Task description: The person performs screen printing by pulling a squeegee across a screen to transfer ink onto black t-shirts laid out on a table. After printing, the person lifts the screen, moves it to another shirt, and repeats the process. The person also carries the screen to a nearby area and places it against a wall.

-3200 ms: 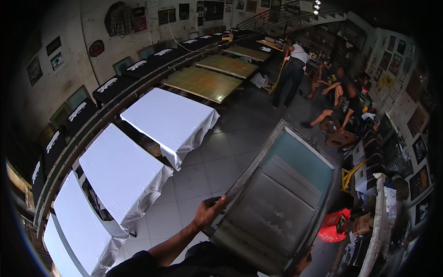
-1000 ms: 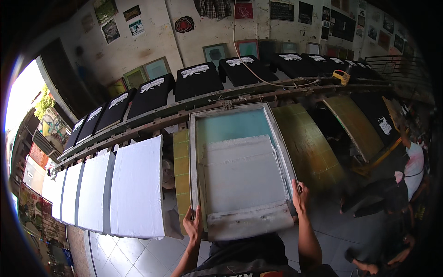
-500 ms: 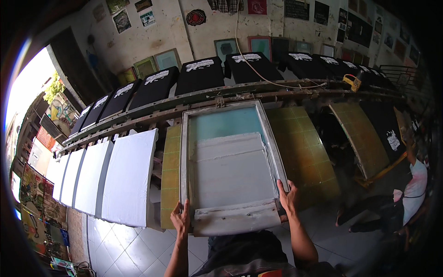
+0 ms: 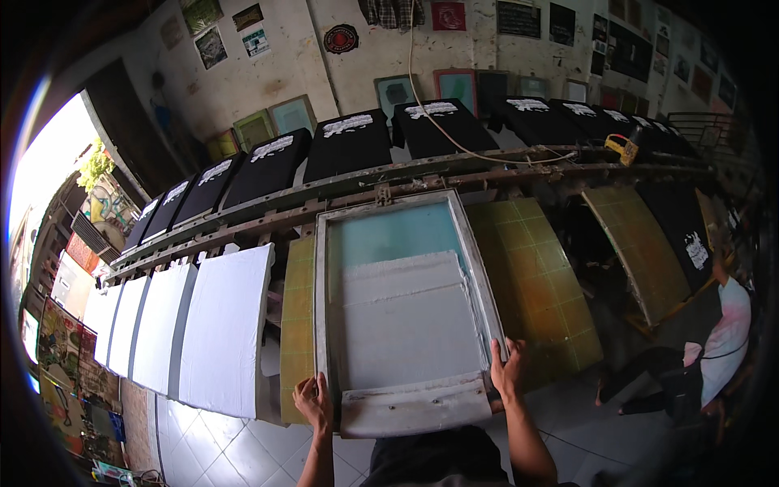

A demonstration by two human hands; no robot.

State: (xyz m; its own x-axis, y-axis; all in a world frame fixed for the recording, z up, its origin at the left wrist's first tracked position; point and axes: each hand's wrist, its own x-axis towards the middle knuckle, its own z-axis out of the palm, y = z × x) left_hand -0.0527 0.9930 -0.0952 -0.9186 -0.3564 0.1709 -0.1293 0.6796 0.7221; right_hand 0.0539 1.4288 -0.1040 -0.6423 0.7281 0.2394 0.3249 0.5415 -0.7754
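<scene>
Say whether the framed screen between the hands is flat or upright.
Roughly flat: the framed screen shows its broad face upward, with the left hand and right hand at its sides. Exact tilt unclear.

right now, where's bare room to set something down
The greenish board right of the screen frame looks bare, up to the dark gap beyond. Left of the frame, only a narrow board strip shows. Black cloths crowd the far row.

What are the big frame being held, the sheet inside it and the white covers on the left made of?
Frame: metal or wood, I can't tell; dull, scuffed grey. 
Sheet: possibly coated mesh; it looks flat and smooth, teal at the far end, but no weave shows. 
White covers: probably cloth, matte with slightly wrinkled edges.
</scene>
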